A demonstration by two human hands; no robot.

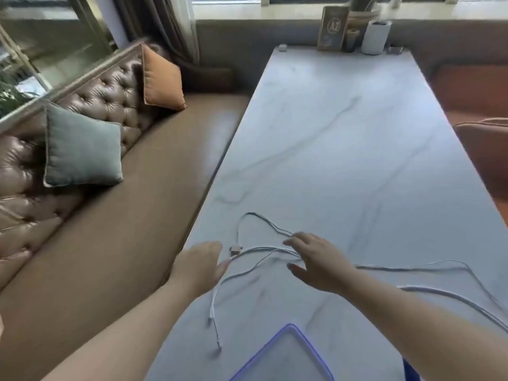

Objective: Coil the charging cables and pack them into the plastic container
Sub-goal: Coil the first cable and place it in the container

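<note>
Right hand [320,259] over the near part of the bench [343,138], fingers spread wide, palm down, on or just above the cables [255,250]; cannot tell whether it touches them, and it grips nothing. Left hand [202,264] at the bench's left edge, loosely open, fingertips just beside a small connector [236,248]; no grasp visible.

Bench: long pale marble-look top with grey veins, running away to a window sill. At its far end, a sign marked A2 [333,28] and a white cylinder [375,37]. Left of the bench, a brown tufted sofa [115,94] with a grey-green cushion [82,149] and an orange cushion [162,78]. An orange-brown chair [483,155] at right.

Cables: thin, white and grey, uncoiled, lying loose across the near bench, looping beyond the hands and trailing off right. Plastic container [277,347], clear with a blue rim, sits at the near edge, nothing visible inside.
</note>
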